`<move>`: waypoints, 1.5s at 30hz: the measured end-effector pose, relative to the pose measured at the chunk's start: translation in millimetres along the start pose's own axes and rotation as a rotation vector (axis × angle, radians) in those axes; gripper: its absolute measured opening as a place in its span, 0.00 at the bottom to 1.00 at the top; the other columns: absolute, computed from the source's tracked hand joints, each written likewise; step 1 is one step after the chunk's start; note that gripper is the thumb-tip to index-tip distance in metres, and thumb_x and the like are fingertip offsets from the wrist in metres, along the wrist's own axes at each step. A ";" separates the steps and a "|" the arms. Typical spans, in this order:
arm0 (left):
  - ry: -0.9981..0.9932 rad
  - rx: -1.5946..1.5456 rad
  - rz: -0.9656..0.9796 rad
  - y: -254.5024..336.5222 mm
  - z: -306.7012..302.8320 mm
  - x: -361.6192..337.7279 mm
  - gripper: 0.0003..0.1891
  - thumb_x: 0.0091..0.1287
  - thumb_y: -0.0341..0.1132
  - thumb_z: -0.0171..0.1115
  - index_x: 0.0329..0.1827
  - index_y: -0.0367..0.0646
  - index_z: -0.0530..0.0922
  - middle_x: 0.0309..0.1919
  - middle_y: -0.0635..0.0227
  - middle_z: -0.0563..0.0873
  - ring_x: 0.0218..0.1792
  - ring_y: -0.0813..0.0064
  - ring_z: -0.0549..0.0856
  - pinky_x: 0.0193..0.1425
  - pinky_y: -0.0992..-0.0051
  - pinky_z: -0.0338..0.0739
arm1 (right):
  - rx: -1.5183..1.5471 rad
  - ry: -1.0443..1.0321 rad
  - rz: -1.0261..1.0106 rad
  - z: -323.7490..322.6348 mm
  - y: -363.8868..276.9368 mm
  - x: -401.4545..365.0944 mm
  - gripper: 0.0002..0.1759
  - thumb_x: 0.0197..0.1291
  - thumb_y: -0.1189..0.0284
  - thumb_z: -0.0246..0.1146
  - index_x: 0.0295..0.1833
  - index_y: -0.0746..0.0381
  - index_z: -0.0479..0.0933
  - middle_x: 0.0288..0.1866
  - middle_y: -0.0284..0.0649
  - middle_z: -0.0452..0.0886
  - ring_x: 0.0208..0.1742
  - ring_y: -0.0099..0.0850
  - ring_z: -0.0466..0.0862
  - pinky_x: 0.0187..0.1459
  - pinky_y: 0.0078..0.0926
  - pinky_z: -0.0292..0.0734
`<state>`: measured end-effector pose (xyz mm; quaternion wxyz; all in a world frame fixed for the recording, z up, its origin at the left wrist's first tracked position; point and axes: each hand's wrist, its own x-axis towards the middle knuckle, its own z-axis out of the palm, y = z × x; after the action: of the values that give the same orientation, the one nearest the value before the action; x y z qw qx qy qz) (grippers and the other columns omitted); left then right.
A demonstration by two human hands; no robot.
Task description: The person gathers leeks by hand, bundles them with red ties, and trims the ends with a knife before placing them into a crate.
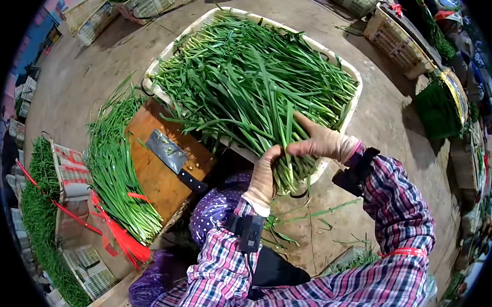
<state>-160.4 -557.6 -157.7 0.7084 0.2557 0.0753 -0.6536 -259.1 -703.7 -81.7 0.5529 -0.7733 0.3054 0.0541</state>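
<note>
A large white basket (353, 106) full of long green stalks (228, 59) lies in front of me. Over its near edge my left hand (264, 179), in a pale glove, is wrapped round a bunch of green stalks (289, 169), pale ends toward me. My right hand (318, 140), also gloved, grips the same bunch from the right, thumb and fingers around it. Left of the basket, a cleaver (169, 153) with a black handle rests on a wooden board (154, 177). Beside the board is a pile of green stalks (111, 158).
Red ribbon (127, 241) hangs by the pile at the left. Crates with greens (75, 173) line the left side. More crates (396, 42) and a green basket (437, 107) stand at the right. Loose stalks (320, 214) are scattered on the floor.
</note>
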 end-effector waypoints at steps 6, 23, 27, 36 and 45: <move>0.098 0.090 -0.029 -6.0 0.9 0.4 0.08 0.63 0.35 0.60 0.41 0.41 0.78 0.35 0.67 0.84 0.36 0.72 0.84 0.44 0.71 0.81 | -0.275 0.175 -0.007 16.8 -2.4 -10.4 0.61 0.41 0.56 0.75 0.76 0.63 0.46 0.68 0.55 0.66 0.72 0.43 0.63 0.70 0.33 0.56; -0.204 -0.265 -0.137 75.4 20.1 -81.5 0.29 0.62 0.36 0.59 0.64 0.29 0.64 0.47 0.57 0.79 0.42 0.65 0.81 0.46 0.64 0.79 | -0.863 0.319 0.252 7.7 21.1 13.0 0.47 0.47 0.71 0.68 0.72 0.43 0.52 0.53 0.50 0.73 0.52 0.48 0.79 0.47 0.43 0.78; -0.507 -0.319 -0.098 93.6 46.0 -115.5 0.35 0.60 0.34 0.60 0.68 0.29 0.57 0.48 0.56 0.74 0.44 0.60 0.79 0.51 0.57 0.81 | -0.816 0.363 0.213 9.3 32.1 16.9 0.47 0.47 0.73 0.66 0.72 0.43 0.51 0.53 0.51 0.72 0.52 0.50 0.78 0.48 0.44 0.77; -0.272 -0.111 -0.101 52.0 12.9 -92.6 0.24 0.60 0.34 0.59 0.57 0.28 0.71 0.42 0.55 0.82 0.40 0.65 0.83 0.44 0.67 0.83 | -0.678 0.555 -0.074 9.2 22.1 -31.2 0.49 0.47 0.70 0.71 0.73 0.54 0.53 0.73 0.53 0.57 0.69 0.48 0.65 0.67 0.39 0.64; -0.060 -0.097 -0.197 13.0 -17.3 -101.1 0.19 0.62 0.35 0.58 0.53 0.34 0.76 0.43 0.58 0.85 0.40 0.64 0.86 0.41 0.63 0.85 | 0.071 0.423 -0.541 125.8 5.5 -120.6 0.23 0.54 0.73 0.66 0.57 0.62 0.75 0.60 0.47 0.75 0.62 0.42 0.74 0.61 0.35 0.70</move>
<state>-157.5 -459.8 -124.5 0.6541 0.1928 0.1103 -0.7230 -327.5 -543.3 -83.6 0.4983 -0.8007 0.1988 -0.2668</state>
